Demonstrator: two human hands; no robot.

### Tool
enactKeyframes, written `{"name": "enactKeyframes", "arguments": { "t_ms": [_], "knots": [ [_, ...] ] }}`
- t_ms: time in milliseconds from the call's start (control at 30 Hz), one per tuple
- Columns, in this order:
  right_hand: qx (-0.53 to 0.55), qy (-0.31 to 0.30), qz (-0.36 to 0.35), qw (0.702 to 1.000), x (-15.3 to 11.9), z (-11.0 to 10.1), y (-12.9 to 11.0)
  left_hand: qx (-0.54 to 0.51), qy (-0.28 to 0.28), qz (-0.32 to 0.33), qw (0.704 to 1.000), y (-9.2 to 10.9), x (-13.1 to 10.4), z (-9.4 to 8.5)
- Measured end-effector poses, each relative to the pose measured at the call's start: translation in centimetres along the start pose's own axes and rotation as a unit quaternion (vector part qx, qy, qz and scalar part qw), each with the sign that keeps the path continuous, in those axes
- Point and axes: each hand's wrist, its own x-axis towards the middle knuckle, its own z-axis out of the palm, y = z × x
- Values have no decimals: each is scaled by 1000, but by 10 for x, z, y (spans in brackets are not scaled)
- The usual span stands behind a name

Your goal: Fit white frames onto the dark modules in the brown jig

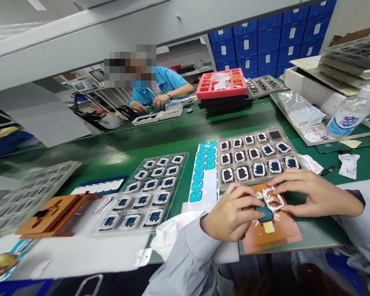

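My right hand (311, 191) pinches a white rounded-square frame (278, 204) between thumb and fingers, tilted over an orange-brown board (269, 242). Beside it my left hand (231, 211) has its fingers closed at a dark teal plate (264, 214) on that board; its thumb is mostly hidden. A small yellow patch (269, 227) shows just below the plate. Behind my hands lies a clear plastic tray (234, 181) of similar white frames with dark centres. Left of it is a sheet (195, 205) bearing cyan stickers.
A second clear tray (169, 205) of framed pieces lies to the left, near an orange-brown fixture (49, 216). A pump bottle (348, 111) and stacked trays (351, 61) stand at the right. Across the bench sits a co-worker in blue (169, 80), near a red divided tray (221, 83).
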Motion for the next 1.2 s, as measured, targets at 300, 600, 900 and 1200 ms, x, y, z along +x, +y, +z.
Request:
{"name": "enactKeyframes", "arguments": {
  "t_ms": [300,600,900,1200],
  "knots": [
    [12,51,-37,998,3,15,-9,63,150,-108,981,4,1,4],
    [-3,76,-36,996,6,30,-23,123,155,-117,973,13,4,6],
    [-50,45,-24,997,3,29,-26,112,117,-124,979,15,2,5],
    [-40,30,-20,999,3,31,-24,13,86,-156,984,10,0,11]
  ]
}}
